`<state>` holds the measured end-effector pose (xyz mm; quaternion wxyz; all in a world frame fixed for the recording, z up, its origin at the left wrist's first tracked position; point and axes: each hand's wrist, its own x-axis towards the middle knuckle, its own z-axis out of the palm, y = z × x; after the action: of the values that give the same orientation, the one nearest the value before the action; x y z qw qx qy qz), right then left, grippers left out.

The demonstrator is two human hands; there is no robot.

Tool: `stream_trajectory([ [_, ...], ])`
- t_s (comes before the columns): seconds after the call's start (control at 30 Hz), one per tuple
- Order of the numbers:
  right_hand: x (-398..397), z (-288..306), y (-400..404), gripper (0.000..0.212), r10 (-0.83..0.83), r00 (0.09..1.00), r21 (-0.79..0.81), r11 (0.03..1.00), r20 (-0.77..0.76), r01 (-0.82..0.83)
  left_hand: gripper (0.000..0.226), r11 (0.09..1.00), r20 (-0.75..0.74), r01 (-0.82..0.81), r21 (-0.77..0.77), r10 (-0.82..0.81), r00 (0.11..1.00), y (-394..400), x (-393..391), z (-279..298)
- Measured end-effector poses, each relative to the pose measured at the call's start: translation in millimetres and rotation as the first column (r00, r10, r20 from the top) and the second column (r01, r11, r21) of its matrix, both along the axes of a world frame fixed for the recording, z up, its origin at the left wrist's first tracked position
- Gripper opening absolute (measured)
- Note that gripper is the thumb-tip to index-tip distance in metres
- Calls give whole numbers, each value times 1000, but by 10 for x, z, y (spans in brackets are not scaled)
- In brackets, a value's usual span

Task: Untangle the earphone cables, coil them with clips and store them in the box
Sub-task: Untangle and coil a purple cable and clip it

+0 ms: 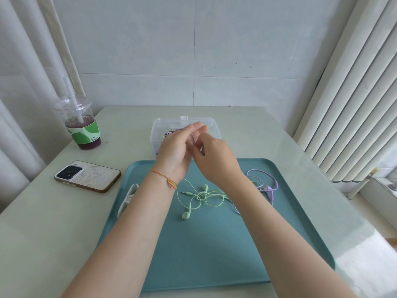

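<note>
Purple earphone cable trails from teal plastic tray up to our hands | left hand fingers straight, serving as winding form | right hand pinches strand, feeding coil | clear plastic box waits behind.

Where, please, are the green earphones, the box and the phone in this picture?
green earphones point(185, 215), head view, on the lower earbud.
box point(155, 134), head view, on its clear left wall.
phone point(94, 176), head view, on the middle of its patterned back.
</note>
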<state>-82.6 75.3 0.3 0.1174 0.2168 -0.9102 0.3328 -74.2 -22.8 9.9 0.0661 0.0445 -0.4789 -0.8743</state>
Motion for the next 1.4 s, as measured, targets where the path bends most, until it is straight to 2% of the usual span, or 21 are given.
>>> stream_trajectory([
  [0.13, 3, -13, -28, 18, -57, 998, 1, 998, -5, 57, 29, 996, 30, 26, -85, -24, 999, 40, -33, -52],
  [0.2, 13, -10, -38, 22, -43, 999, 4, 999, 13, 43, 27, 996, 41, -4, -86, 8, 999, 44, -42, -59],
  [0.27, 24, -4, -45, 28, 3, 999, -9, 1000, 45, -3, 28, 998, 56, -54, -14, 55, 997, 1, -26, -34],
  [0.4, 31, 4, -7, 10, 19, 996, 17, 1000, 86, -20, 36, 979, 44, -109, 175, 103, 994, -219, -46, -1],
  [0.5, 40, 21, 29, 12, 45, 993, 67, 996, 112, -52, 36, 977, -35, -107, 182, 115, 993, -292, -47, 31],
  [0.6, 46, 69, 54, 12, 67, 989, 128, 988, 129, -83, 30, 993, -132, -118, -1, 117, 984, -276, -32, 28],
  [0.7, 72, 168, 92, 13, 115, 979, 180, 973, 166, -145, 29, 959, -186, -117, -258, 69, 980, -249, -15, -34],
  [0.77, 102, 253, 130, 15, 149, 972, 187, 965, 184, -184, 30, 887, -172, -75, -455, -5, 985, -232, 1, -65],
  [0.83, 122, 328, 188, 17, 169, 969, 198, 959, 182, -204, 31, 769, -116, -8, -640, -86, 990, -199, 29, -71],
  [0.9, 118, 393, 263, 21, 159, 969, 200, 960, 188, -196, 30, 680, -46, 75, -729, -159, 986, -148, 41, -69],
  [1.03, 64, 476, 416, 31, 103, 979, 162, 978, 177, -133, 24, 669, 103, 252, -699, -255, 961, -106, 66, -30],
  [1.13, 21, 513, 523, 29, 91, 982, 76, 992, 163, -104, 37, 654, 215, 338, -677, -263, 941, -92, 76, -10],
  [1.27, -23, 520, 572, 7, 124, 982, -17, 992, 141, -123, 48, 693, 242, 434, -576, -363, 900, -64, 91, -5],
  [1.4, -62, 480, 544, 8, 100, 992, -83, 992, 75, -94, 50, 715, 217, 453, -532, -402, 890, -62, 85, -13],
])
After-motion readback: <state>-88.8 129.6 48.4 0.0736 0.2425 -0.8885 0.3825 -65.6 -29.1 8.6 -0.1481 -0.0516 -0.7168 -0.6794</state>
